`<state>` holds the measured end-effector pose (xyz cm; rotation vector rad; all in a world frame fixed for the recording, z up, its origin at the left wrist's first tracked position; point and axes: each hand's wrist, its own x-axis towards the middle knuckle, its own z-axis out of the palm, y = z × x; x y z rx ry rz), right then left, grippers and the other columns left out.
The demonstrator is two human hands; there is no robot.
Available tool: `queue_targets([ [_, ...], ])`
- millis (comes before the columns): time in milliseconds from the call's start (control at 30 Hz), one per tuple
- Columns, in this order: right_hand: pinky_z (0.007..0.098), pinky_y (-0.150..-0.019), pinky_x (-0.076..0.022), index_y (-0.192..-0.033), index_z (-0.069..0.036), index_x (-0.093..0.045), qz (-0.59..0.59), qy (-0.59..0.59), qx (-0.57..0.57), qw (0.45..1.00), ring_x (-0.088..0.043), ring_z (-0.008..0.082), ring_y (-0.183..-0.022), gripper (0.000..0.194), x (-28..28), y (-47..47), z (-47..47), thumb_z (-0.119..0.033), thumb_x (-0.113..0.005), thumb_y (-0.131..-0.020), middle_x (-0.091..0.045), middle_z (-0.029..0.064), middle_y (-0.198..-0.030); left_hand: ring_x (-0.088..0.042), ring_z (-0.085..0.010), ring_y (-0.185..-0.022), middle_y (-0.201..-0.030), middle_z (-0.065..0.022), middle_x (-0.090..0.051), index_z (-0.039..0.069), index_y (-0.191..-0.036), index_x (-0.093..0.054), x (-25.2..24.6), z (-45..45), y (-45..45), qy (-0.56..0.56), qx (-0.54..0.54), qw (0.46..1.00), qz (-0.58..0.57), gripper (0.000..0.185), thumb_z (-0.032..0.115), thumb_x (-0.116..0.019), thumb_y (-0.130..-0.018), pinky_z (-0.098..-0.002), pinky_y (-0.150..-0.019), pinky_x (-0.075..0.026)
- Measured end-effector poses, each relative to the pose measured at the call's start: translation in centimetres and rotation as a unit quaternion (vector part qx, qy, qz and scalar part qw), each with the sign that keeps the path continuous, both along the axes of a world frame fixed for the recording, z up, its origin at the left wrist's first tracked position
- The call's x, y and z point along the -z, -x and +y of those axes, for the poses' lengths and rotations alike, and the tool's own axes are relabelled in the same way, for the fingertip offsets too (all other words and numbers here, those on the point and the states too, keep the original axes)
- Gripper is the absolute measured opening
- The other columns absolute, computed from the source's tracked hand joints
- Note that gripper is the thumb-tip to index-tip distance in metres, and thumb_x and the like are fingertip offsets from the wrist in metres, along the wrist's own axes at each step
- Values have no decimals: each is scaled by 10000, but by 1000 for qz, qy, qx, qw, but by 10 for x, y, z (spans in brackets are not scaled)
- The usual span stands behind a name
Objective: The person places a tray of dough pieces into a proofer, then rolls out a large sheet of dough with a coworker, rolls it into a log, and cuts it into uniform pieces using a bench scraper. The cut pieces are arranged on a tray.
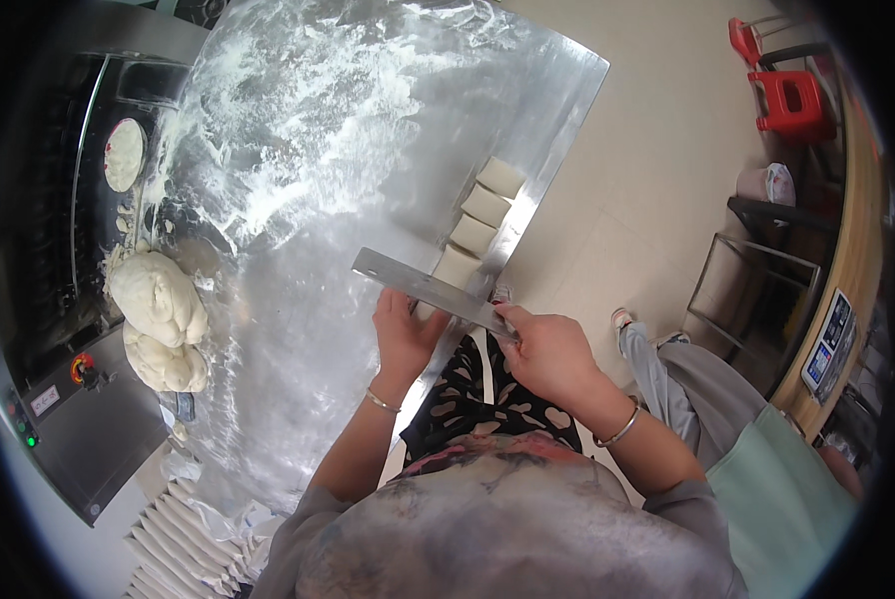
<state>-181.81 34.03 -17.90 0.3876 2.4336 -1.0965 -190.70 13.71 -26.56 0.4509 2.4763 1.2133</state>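
Note:
My right hand (556,352) grips one end of a wide metal knife blade (417,281), which has a small hole near its far end. The blade slants across the table's front edge, just ahead of my left hand (406,337). My left thumb and fingers are around a pale piece of dough (423,309), mostly hidden by the hand and the blade. Beyond the blade, several cut dough pieces (479,234) lie in a row along the table edge. The nearest of them (456,266) is close to the blade.
Flour coats much of the steel table (305,329). Two large dough lumps (159,299) rest at its left, beside a dark machine (103,442) and a floury round dish (124,156). A co-worker (762,479) stands at right, near a counter scale (829,344). Red stools (792,105) stand farther back.

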Motion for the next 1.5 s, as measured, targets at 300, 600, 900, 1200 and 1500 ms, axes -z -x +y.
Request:
queue_targets([
  [300, 476, -661, -552, -1109, -49, -639, -16, -50, 11, 999, -689, 371, -713, 274, 10, 6, -21, -211, -658, -890, -694, 178, -761, -607, -407, -934, -1039, -183, -624, 8, -1071, -628, 10, -17, -8, 12, 16, 1000, 12, 396, 103, -805, -731, -459, -814, -505],
  [600, 475, -679, -558, -968, 6, -652, -68, -68, -8, 995, -692, 388, -741, 208, 24, 11, -24, -178, -658, -871, -690, 203, -765, -564, -382, -1090, -1175, -169, -599, 40, -1232, -610, 12, -20, -11, 91, 24, 995, -25, 511, 182, -777, -771, -479, -946, -430],
  [900, 452, -757, -577, -853, 23, -718, -105, -62, -27, 992, -711, 381, -821, 160, 63, 39, -33, -124, -660, -828, -714, 209, -828, -562, -385, -1035, -1226, -203, -546, 37, -1309, -526, 16, -14, -8, 63, 69, 992, 78, 555, 142, -716, -799, -459, -865, -482],
  [1200, 498, -693, -541, -946, -10, -592, -42, -8, -15, 999, -685, 390, -754, 204, -14, 7, -44, -187, -656, -869, -684, 189, -762, -528, -411, -1127, -1220, -196, -556, 30, -1300, -540, 13, -54, -22, 55, 59, 997, 2, 596, 120, -774, -759, -479, -1011, -405],
  [1500, 472, -650, -552, -916, -11, -596, -17, -46, -8, 999, -687, 381, -709, 158, 18, -6, -57, -140, -653, -845, -676, 186, -723, -539, -396, -1133, -1202, -185, -586, 27, -1234, -589, 9, -54, -29, 48, 27, 998, -25, 511, 171, -764, -776, -478, -985, -406],
])
